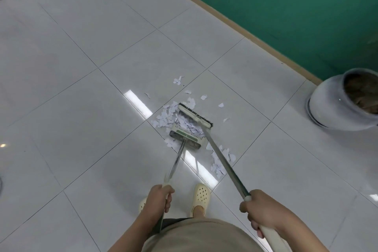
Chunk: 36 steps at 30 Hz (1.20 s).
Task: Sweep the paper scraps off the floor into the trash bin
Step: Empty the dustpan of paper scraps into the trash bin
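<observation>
**Broom and dustpan meet over a heap of paper scraps**

Head view: the left hand (158, 198) is curled round the pale grip of the dustpan handle (177, 160), a thin metal rod that slopes down and forward to the dustpan (187, 132). The dustpan sits on the glossy white tiled floor (86, 88), its cream tray already partly filled with paper scraps (166, 113). The right hand (262, 209) is wrapped round the white grip of the broom handle (224, 162), which runs diagonally to the broom head (195, 115). The broom head lies across the far edge of the dustpan tray, dark bristles facing away from the person.

Scraps lie in several patches: a dense cluster just left of the tray, a second pile beside the broom handle nearer the feet, and loose bits scattered beyond the broom head. A cream perforated clog (201, 197) is near the closer pile. At the right edge, by the green wall (286, 6) and its tan baseboard, stands a white round-bodied pot (335, 106) with brownish contents; whether it is the trash bin cannot be told
</observation>
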Motion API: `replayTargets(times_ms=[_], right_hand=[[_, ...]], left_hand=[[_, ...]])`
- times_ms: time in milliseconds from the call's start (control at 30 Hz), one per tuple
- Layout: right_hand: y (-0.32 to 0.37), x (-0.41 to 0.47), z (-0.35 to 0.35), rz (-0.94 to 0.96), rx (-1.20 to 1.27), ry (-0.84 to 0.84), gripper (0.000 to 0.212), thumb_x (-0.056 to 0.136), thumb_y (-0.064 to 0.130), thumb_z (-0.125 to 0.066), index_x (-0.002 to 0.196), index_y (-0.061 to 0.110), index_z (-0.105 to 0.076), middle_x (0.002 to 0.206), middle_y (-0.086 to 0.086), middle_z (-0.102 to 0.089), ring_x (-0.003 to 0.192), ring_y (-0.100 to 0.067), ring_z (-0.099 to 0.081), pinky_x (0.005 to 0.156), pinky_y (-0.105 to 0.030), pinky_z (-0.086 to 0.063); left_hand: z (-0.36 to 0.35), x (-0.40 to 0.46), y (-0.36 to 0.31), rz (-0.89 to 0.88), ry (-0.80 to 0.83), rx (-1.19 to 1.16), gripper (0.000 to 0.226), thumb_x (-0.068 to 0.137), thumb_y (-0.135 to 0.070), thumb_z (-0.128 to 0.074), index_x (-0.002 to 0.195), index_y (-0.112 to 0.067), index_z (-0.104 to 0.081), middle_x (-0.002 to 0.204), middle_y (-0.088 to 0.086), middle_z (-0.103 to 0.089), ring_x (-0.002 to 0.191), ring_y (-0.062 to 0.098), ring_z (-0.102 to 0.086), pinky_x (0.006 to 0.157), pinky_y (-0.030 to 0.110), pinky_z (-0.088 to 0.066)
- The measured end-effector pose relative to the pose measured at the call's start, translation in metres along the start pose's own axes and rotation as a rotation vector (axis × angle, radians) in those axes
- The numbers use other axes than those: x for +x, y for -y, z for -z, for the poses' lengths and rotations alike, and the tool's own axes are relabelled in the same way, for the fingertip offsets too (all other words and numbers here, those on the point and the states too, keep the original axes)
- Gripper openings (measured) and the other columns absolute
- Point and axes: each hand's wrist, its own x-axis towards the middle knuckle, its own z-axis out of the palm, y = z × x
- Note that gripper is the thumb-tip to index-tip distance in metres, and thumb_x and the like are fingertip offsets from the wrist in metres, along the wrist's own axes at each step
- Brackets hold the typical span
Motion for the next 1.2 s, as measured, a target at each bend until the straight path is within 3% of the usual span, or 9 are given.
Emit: replayTargets(times_ms=[133,200,267,467,600,833,1067,1200], right_hand=[[0.007,-0.002,-0.004,-0.036,0.145,0.143,0.023,0.086,0.009,-0.056,0.106,0.005,-0.046,0.066,-0.011,-0.05,0.045,-0.021,-0.05,0.046,-0.03,-0.049],[0.006,-0.005,-0.005,-0.036,0.217,0.166,0.023,0.087,0.009,-0.057,0.107,0.005,-0.045,0.07,-0.012,-0.048,0.045,-0.021,-0.048,0.046,-0.03,-0.049],[0.003,-0.006,-0.004,-0.035,0.273,0.176,0.023,0.087,0.01,-0.058,0.105,0.003,-0.045,0.068,-0.011,-0.048,0.045,-0.021,-0.047,0.046,-0.031,-0.05],[-0.002,-0.013,-0.002,-0.048,0.46,0.223,0.022,0.094,0.023,-0.056,0.093,0.002,-0.051,0.063,-0.017,-0.057,0.05,-0.027,-0.056,0.05,-0.033,-0.051],[-0.001,-0.017,-0.011,-0.077,0.714,0.199,0.027,0.092,0.027,-0.06,0.076,0.007,-0.051,0.065,-0.016,-0.056,0.052,-0.026,-0.054,0.051,-0.03,-0.047],[0.001,-0.024,-0.027,-0.03,1.016,0.094,0.024,0.098,0.031,-0.049,0.096,0.008,-0.056,0.054,-0.005,-0.045,0.038,-0.016,-0.041,0.038,-0.021,-0.036],[-0.027,-0.037,-0.04,0.003,1.373,0.073,0.028,0.096,0.031,-0.047,0.077,0.012,-0.05,0.053,-0.003,-0.045,0.038,-0.013,-0.043,0.038,-0.019,-0.038],[-0.063,-0.047,-0.037,0.017,1.649,0.097,0.024,0.095,0.029,-0.051,0.078,0.012,-0.052,0.061,-0.001,-0.048,0.04,-0.009,-0.044,0.035,-0.018,-0.041]], left_hand=[[-0.022,-0.003,-0.016,-0.008,-0.01,-0.044,0.019,0.067,-0.019,-0.056,0.079,-0.006,-0.052,0.051,0.005,-0.039,0.041,0.018,-0.032,0.046,0.027,-0.028],[-0.034,-0.006,-0.023,-0.018,-0.012,-0.041,0.014,0.078,-0.014,-0.058,0.07,-0.009,-0.048,0.052,0.004,-0.038,0.041,0.017,-0.031,0.045,0.026,-0.028],[-0.042,-0.006,-0.023,-0.036,-0.01,-0.015,0.031,0.088,-0.008,-0.058,0.061,-0.012,-0.042,0.054,0.006,-0.038,0.041,0.017,-0.031,0.046,0.027,-0.028],[-0.042,-0.004,-0.03,-0.054,0.039,-0.03,0.04,0.094,-0.005,-0.055,0.061,-0.016,-0.037,0.049,0.001,-0.034,0.042,0.014,-0.028,0.048,0.027,-0.026],[-0.033,-0.004,-0.049,-0.093,0.084,0.007,0.03,0.076,-0.016,-0.058,0.058,-0.019,-0.035,0.051,0.001,-0.033,0.045,0.016,-0.026,0.05,0.03,-0.026],[-0.031,0.009,-0.084,-0.077,0.173,0.102,0.037,0.091,-0.001,-0.05,0.06,-0.016,-0.036,0.047,0.0,-0.033,0.04,0.016,-0.026,0.047,0.025,-0.028],[-0.062,0.005,-0.094,-0.085,0.307,0.246,0.035,0.09,-0.003,-0.05,0.061,-0.017,-0.038,0.048,-0.002,-0.033,0.042,0.014,-0.025,0.048,0.025,-0.025],[-0.102,-0.002,-0.092,-0.059,0.369,0.331,0.035,0.092,-0.003,-0.049,0.062,-0.018,-0.038,0.048,-0.002,-0.033,0.039,0.013,-0.026,0.046,0.024,-0.026]])
